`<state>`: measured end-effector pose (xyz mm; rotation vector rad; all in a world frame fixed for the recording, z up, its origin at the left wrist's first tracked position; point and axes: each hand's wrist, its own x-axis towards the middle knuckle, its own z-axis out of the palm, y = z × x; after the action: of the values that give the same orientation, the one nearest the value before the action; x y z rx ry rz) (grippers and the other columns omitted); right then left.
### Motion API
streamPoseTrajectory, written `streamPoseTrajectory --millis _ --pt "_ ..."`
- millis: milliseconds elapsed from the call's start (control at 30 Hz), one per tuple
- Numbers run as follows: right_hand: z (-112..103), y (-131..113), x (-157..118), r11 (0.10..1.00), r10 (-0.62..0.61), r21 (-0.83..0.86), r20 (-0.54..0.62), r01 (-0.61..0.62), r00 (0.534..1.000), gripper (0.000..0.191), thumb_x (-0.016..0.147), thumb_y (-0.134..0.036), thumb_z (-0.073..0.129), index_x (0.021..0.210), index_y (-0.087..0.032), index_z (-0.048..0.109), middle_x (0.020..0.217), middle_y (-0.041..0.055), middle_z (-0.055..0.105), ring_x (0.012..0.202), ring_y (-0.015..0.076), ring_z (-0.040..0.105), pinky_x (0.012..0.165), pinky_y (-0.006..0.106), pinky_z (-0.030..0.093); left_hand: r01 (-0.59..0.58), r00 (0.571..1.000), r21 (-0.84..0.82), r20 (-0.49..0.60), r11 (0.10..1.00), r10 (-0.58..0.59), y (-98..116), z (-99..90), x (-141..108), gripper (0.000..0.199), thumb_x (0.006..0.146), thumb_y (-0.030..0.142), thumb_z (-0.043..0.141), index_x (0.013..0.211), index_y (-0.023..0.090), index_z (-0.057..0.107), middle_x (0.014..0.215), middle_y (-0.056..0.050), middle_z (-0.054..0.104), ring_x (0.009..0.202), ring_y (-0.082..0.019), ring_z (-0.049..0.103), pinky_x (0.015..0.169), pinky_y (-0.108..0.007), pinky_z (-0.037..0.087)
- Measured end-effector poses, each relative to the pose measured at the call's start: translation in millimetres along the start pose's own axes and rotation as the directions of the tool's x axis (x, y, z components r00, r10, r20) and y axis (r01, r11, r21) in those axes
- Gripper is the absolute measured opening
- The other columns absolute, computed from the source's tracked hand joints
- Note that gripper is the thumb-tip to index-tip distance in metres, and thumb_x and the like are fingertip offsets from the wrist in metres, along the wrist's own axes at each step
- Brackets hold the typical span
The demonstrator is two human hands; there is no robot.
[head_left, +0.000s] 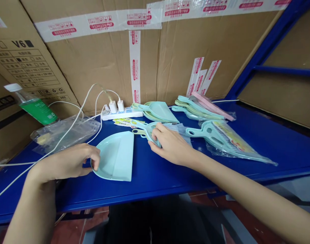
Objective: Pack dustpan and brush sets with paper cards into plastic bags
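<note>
At lower left of the frame the left hand [68, 162] grips the rim of a pale blue dustpan [116, 156] on the blue table [259, 142], while at centre the right hand [170, 144] touches a small brush [147, 130].

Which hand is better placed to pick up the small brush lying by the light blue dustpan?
Right. The right hand already rests on the pale blue plastic brush; the left hand grips the light blue plastic dustpan rim.
</note>
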<state>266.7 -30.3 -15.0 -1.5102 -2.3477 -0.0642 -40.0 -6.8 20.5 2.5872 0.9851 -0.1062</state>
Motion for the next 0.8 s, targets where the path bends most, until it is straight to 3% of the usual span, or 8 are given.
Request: streamPoseTrajectory --millis 167,300,367,433,500,600,700,800 --pt "-2.7 -12.8 1.5 1.000 -0.013 -0.002 0.066 0.013 0.998 0.014 0.089 -0.028 0.053 0.079 -0.019 0.051 0.087 0.0030 0.050 0.057 0.0119 0.042 0.053 0.027 0.030 0.047 0.998 -0.032 0.040 0.998 -0.045 -1.0 -0.3 -2.0 0.016 0.071 0.010 0.059 0.074 0.023 0.069 0.079 0.002 0.071 0.071 -0.011 0.064 0.061 -0.018 0.045" --pt "-4.0 -22.1 2.6 0.998 -0.055 0.020 0.103 0.054 0.993 0.014 0.090 -0.028 0.052 0.081 -0.018 0.054 0.087 0.0042 0.051 0.061 0.0135 0.046 0.055 0.028 0.033 0.053 0.998 -0.054 0.030 0.997 -0.052 5.2 -1.6 7.5 0.012 0.074 0.033 0.072 0.079 0.022 0.068 0.079 0.002 0.071 0.070 -0.013 0.064 0.061 -0.020 0.047" --pt "-3.5 -26.5 3.7 0.996 -0.089 0.022 0.127 0.086 0.988 0.014 0.090 -0.028 0.052 0.083 -0.017 0.056 0.088 0.0055 0.053 0.065 0.0150 0.049 0.056 0.029 0.035 0.020 0.989 0.029 -0.149 0.999 -0.015 9.6 0.3 16.5 0.027 0.078 0.047 0.068 0.077 0.020 0.064 0.074 0.000 0.067 0.064 -0.014 0.060 0.061 -0.024 0.046" --pt "-2.2 -31.1 5.2 0.992 -0.123 0.027 0.158 0.120 0.980 0.016 0.090 -0.029 0.052 0.085 -0.016 0.058 0.090 0.0069 0.054 0.070 0.0170 0.052 0.059 0.030 0.038 0.073 0.897 0.190 -0.442 0.979 0.019 13.4 5.3 26.6 0.039 0.084 0.055 0.057 0.087 0.017 0.062 0.083 -0.005 0.067 0.073 -0.018 0.061 0.066 -0.029 0.049" --pt "0.1 -36.2 6.7 0.988 -0.158 0.034 0.194 0.154 0.968 0.018 0.091 -0.030 0.052 0.088 -0.014 0.060 0.092 0.0083 0.055 0.074 0.0185 0.055 0.062 0.032 0.041 0.083 0.806 0.340 -0.575 0.937 0.138 16.1 13.2 36.2 0.051 0.088 0.059 0.049 0.107 0.013 0.060 0.103 -0.013 0.066 0.095 -0.026 0.061 0.080 -0.037 0.050" --pt "5.4 -44.8 7.7 0.974 -0.227 0.045 0.232 0.223 0.946 0.024 0.092 -0.033 0.052 0.093 -0.012 0.062 0.097 0.0110 0.056 0.079 0.0211 0.057 0.067 0.034 0.045 0.016 0.848 0.470 -0.474 0.883 0.237 18.5 26.9 47.3 0.050 0.095 0.050 0.042 0.126 0.012 0.053 0.118 -0.016 0.063 0.109 -0.028 0.058 0.091 -0.042 0.047" --pt "10.3 -51.2 7.8 0.957 -0.290 0.046 0.238 0.288 0.927 0.028 0.092 -0.036 0.054 0.097 -0.010 0.063 0.100 0.0137 0.057 0.087 0.0240 0.058 0.071 0.036 0.047 0.016 0.921 0.472 -0.350 0.881 0.171 20.2 36.3 53.6 0.040 0.098 0.031 0.038 0.133 0.014 0.049 0.118 -0.014 0.064 0.111 -0.027 0.059 0.094 -0.042 0.047" --pt "9.8 -48.4 11.3 0.936 -0.352 0.078 0.215 0.344 0.911 0.031 0.093 -0.039 0.054 0.098 -0.011 0.063 0.100 0.0137 0.058 0.086 0.0236 0.057 0.073 0.037 0.048 0.033 0.953 0.427 -0.287 0.904 0.101 21.2 36.6 53.4 0.042 0.096 0.020 0.037 0.136 0.018 0.049 0.119 -0.012 0.064 0.112 -0.025 0.059 0.098 -0.041 0.046"
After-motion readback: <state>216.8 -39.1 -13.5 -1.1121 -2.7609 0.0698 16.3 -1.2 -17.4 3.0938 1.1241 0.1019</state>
